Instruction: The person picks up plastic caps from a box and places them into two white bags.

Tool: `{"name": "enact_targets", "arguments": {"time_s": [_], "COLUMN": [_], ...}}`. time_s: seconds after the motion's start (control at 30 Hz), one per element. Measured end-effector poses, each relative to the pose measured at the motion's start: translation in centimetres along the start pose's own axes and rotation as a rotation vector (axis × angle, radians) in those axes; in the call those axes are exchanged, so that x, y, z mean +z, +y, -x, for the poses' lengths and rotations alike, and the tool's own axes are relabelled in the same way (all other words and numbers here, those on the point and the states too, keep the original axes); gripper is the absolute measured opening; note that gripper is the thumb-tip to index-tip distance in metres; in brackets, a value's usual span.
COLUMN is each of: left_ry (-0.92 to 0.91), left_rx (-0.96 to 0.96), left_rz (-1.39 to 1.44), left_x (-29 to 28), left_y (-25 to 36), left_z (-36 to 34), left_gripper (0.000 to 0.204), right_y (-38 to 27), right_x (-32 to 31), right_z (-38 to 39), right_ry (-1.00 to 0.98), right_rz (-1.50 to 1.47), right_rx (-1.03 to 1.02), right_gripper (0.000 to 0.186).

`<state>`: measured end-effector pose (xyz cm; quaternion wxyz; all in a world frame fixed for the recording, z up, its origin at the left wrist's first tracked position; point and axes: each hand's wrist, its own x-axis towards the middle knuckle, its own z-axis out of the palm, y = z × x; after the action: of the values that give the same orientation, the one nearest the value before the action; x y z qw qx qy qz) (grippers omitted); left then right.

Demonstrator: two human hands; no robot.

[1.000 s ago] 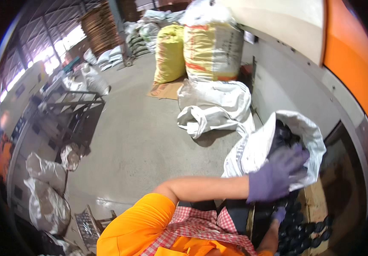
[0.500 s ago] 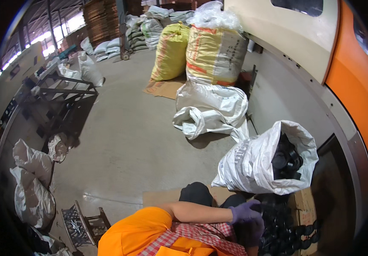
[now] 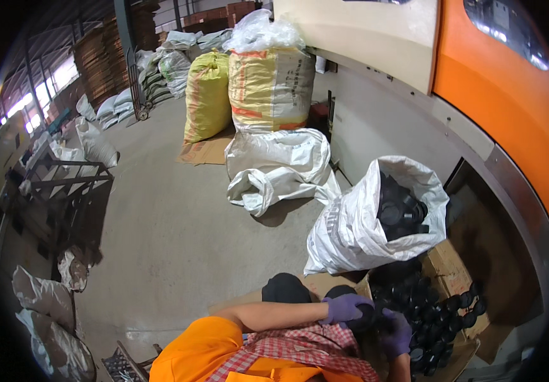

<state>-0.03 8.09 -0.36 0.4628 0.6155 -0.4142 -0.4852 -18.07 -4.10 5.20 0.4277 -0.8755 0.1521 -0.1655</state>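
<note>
Both my hands wear purple gloves. My left hand (image 3: 346, 309) reaches across my lap, its fingers curled round a black round part (image 3: 365, 317) at the near edge of a cardboard box (image 3: 454, 272). Just to the right, my right hand (image 3: 396, 334) rests among the black round parts (image 3: 443, 315) heaped in that box; its grip is hidden. An open white sack (image 3: 351, 232) leans behind the box, with more black parts (image 3: 400, 210) showing in its mouth. I wear an orange shirt and a checked apron.
A slumped white sack (image 3: 277, 167) lies on the concrete floor, with a full yellow sack (image 3: 208, 95) and a tan sack (image 3: 268, 89) behind it. An orange and cream machine wall (image 3: 510, 95) runs along the right. A metal rack (image 3: 64, 184) and crumpled sacks (image 3: 42, 299) stand at left.
My left hand has come down from the white sack's mouth to the box of black parts. My right hand now shows beside it, and the view has tilted lower.
</note>
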Motion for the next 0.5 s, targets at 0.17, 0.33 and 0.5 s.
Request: {"name": "enact_targets", "arguments": {"time_s": [0.17, 0.33, 0.5], "left_ry": [-0.109, 0.087, -0.111], "left_rx": [-0.211, 0.326, -0.074], "left_rz": [0.372, -0.559, 0.406], "left_x": [0.8, 0.3, -1.2], "left_y": [4.1, 3.3, 8.2], "left_z": [1.4, 2.1, 5.2], "left_gripper": [0.06, 0.047, 0.028], "right_y": [3.9, 1.5, -0.4], "right_x": [1.5, -0.3, 0.0], "right_z": [1.6, -1.4, -1.8], "right_ry": [0.047, -0.55, -0.493], "right_rz": [-0.23, 0.209, -0.152], "right_rx": [0.188, 0.337, 0.087], "right_gripper": [0.03, 0.045, 0.027]}}
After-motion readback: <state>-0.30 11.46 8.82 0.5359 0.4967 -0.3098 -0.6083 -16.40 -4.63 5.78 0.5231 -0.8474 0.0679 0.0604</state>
